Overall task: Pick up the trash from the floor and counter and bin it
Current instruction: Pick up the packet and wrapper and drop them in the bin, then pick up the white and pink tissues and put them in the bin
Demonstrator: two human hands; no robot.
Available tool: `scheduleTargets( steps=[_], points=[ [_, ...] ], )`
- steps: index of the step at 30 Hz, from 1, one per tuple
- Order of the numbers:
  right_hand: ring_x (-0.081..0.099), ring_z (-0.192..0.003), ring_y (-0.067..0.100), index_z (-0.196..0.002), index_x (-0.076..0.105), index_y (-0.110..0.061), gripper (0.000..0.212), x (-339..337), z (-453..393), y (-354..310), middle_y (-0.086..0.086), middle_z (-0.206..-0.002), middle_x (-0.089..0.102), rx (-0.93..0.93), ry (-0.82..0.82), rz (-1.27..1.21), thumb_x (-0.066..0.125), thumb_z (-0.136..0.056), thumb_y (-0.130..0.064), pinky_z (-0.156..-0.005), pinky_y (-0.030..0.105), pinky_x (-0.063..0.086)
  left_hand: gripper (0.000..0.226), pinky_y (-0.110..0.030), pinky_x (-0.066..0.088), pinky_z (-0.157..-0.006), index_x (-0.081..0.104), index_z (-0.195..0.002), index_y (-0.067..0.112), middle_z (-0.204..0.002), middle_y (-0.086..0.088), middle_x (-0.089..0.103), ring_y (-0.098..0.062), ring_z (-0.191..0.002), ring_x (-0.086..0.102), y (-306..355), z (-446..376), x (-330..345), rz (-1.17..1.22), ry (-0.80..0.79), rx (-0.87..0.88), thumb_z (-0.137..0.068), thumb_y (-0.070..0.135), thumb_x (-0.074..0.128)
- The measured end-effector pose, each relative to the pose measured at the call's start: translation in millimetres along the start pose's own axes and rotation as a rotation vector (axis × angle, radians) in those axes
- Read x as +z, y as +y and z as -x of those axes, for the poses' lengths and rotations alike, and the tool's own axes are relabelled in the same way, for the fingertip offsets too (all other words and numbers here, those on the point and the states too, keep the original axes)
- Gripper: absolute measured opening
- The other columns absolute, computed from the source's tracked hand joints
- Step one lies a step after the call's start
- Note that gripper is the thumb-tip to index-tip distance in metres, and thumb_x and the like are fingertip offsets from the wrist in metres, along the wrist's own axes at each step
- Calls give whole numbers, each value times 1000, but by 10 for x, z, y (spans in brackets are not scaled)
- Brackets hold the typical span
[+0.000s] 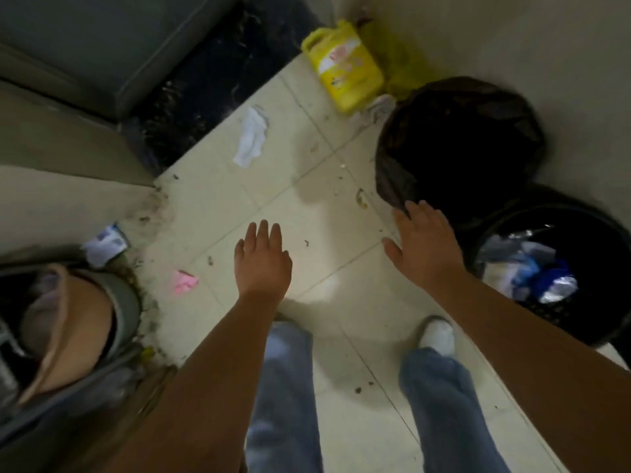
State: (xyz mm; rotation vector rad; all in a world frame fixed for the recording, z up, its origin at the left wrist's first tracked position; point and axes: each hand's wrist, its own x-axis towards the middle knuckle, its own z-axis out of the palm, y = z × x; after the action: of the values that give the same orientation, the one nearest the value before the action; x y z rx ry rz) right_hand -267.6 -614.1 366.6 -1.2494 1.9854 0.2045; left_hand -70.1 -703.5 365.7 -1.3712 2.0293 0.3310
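My left hand (263, 259) hovers open over the tiled floor, palm down, holding nothing. My right hand (423, 244) is open too, its fingertips at the rim of a black bag-lined bin (461, 145). A second black bin (560, 268) at the right holds crumpled white and blue trash. On the floor lie a white tissue (252, 136) far ahead, a pink scrap (184, 280) at the left, and a white-blue wrapper (106, 244) by the wall base.
A yellow jug (343, 70) stands in the far corner beside a yellow bag (396, 59). A grey cabinet (85, 46) and dark plinth fill the upper left. A grey bucket-like container (126, 302) sits at the left. My jeans and white shoe (438, 336) are below.
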Motion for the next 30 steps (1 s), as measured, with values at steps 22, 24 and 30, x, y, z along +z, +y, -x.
scheduleTargets(
  steps=[22,24,30],
  points=[
    [33,-133,30,-127,47,-3,37,1114,-2925,-3487,15,-144,37,-173,-119,737,43,-94,-19,-115,42,25,56,-41,15,-121,19,-148,7,-159,-13,16,-28,-148,11,-3015,-2086,1352,434,-8,-87,-101,30,36],
    [22,-140,29,-128,47,-4,38,1287,-3303,-3346,14,-151,26,-162,-110,864,45,-93,-17,-118,45,17,55,-42,16,-120,21,-147,6,-158,-14,17,-29,-148,11,-2988,-2311,1642,449,-13,-89,-100,30,37],
    [15,-143,30,-123,53,-4,34,1735,-4223,-3130,8,-159,3,-216,12,1002,50,-90,-10,-113,45,27,55,-41,19,-120,23,-147,5,-158,-15,18,-30,-147,12,-2782,-2852,2453,546,-1,-87,-100,31,38]
  ],
)
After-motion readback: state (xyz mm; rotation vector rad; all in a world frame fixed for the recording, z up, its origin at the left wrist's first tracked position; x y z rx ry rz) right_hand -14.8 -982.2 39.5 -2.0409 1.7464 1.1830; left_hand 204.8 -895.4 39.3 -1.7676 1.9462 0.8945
